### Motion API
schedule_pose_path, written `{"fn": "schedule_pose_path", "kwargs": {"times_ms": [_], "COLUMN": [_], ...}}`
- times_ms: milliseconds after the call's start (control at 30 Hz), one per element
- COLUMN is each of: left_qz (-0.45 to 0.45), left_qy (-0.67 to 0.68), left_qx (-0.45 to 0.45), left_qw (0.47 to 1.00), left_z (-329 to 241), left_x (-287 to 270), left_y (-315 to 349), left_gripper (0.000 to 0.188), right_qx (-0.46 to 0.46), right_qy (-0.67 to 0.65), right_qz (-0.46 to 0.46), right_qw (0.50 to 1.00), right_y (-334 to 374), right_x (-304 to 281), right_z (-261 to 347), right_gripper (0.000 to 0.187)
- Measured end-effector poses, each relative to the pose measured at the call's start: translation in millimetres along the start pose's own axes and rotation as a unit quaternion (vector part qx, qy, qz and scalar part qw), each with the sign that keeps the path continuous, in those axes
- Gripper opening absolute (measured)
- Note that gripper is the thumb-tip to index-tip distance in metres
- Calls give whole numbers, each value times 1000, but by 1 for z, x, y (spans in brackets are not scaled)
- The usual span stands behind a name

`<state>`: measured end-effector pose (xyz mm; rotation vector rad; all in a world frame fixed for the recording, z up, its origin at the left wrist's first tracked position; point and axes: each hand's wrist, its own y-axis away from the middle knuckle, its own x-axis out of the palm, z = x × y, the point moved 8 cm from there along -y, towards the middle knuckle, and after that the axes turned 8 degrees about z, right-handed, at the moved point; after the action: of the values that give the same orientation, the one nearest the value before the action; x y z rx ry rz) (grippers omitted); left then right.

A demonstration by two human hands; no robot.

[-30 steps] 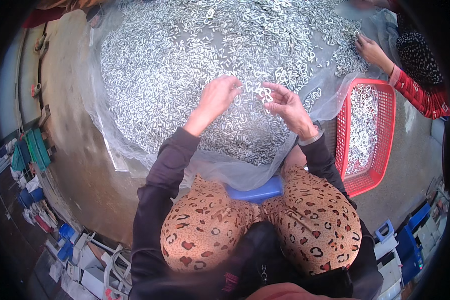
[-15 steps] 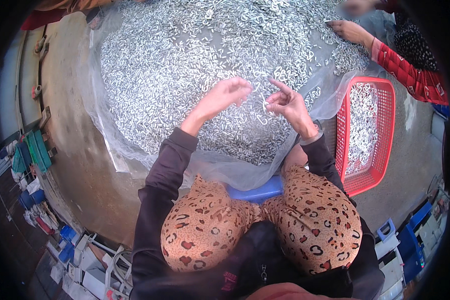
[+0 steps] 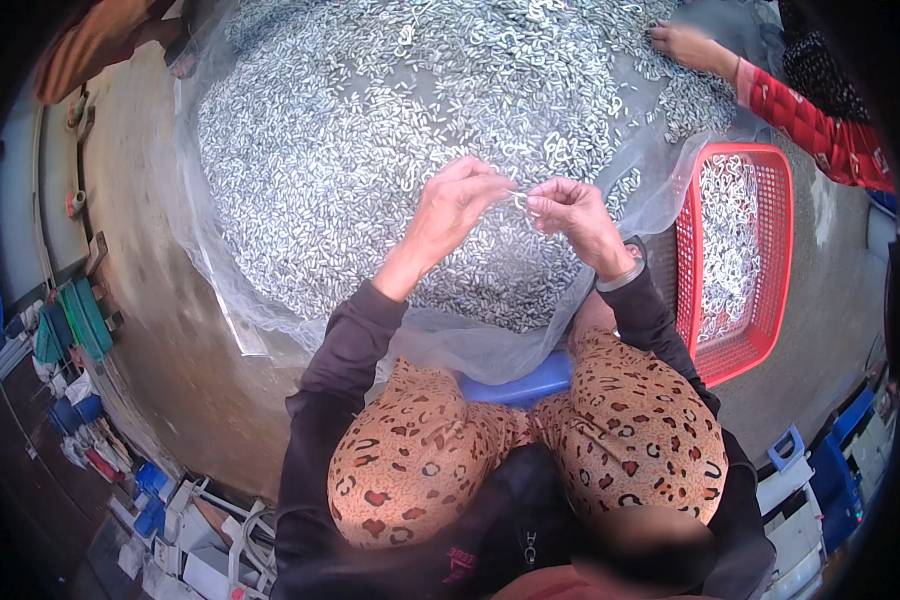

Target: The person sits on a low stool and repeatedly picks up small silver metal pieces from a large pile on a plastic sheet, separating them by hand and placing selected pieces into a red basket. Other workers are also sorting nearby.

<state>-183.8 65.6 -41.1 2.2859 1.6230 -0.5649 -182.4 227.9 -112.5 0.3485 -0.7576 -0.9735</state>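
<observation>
A broad heap of small silvery-white pieces (image 3: pixel 310 180) lies on a sheer net sheet (image 3: pixel 200 240) in front of me. Just above the heap, my left hand (image 3: pixel 452 212) and my right hand (image 3: pixel 578 222) meet fingertip to fingertip. Between them is a small white curved hook (image 3: pixel 518 199), mostly covered by the fingers. Both hands look closed in a pinch on it, the left at one end and the right at the other. Several similar white hooks (image 3: pixel 560 147) lie on the heap beyond my right hand.
Right of my knee stands a red slotted basket (image 3: pixel 784 260) with many white hooks inside. A co-worker's hand (image 3: pixel 692 50), in a red sleeve, reaches into the heap's far right. Another person's arm (image 3: pixel 95 45) is at the far left. Under me is a blue stool (image 3: pixel 515 384).
My left hand has moved right and closed in on the hook, which dangled from my right hand before. My right fingers have drawn together. The co-worker's hand at far right has shifted slightly.
</observation>
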Motion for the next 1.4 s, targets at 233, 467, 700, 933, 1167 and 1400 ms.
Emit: {"fn": "schedule_pose_path", "kwargs": {"times_ms": [233,467,700,933,1167,1400], "left_qz": [7,2,-77,-163,-112,-103], "left_qy": [-67,-22,-178,-119,-146,-209], "left_qx": [14,-37,145,84,134,72], "left_qw": [998,999,970,976,974,970], "left_z": [-10,-11,-44,-47,-72,-48], "left_x": [-6,12,21,-5,-4,0], "left_y": [2,7,33,17,13,9], "left_gripper": [14,12,10,10,15,13], "right_qx": [-68,-95,-133,-107,-119,-149], "right_qy": [138,165,254,45,-70,-23], "right_qz": [-37,-44,-109,3,13,16], "right_qw": [987,981,952,993,990,988], "right_y": [5,6,19,21,29,19], "right_x": [2,-3,-9,15,20,7], "right_z": [18,15,15,37,43,40], "right_gripper": [11,15,20,21,27,22]}}
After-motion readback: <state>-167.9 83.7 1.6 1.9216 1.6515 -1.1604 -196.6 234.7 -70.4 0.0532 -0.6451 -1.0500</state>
